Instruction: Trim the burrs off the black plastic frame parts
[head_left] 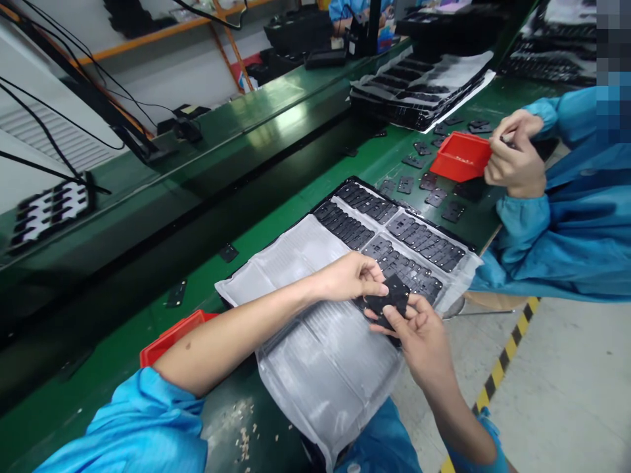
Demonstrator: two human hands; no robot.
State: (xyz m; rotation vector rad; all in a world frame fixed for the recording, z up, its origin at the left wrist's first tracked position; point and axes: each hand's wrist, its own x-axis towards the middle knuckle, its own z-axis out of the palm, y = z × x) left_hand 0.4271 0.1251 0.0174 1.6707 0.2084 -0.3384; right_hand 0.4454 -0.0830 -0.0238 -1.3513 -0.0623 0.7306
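Observation:
Between my two hands is a flat black plastic plate with small holes. My left hand pinches its upper left edge, thumb on top. From the lower right, my right hand grips the same plate, its thumb across the face and fingers underneath. Both hands are above a black tray whose compartments hold rows of similar black plates. A whitish translucent sheet covers the tray's left and near parts and drapes over the table's front edge.
A red bin sits beside my left forearm. Across the table, a co-worker's hands are by another red bin, with loose black plates around it. Stacked trays stand behind. Small pale bits lie near my left sleeve.

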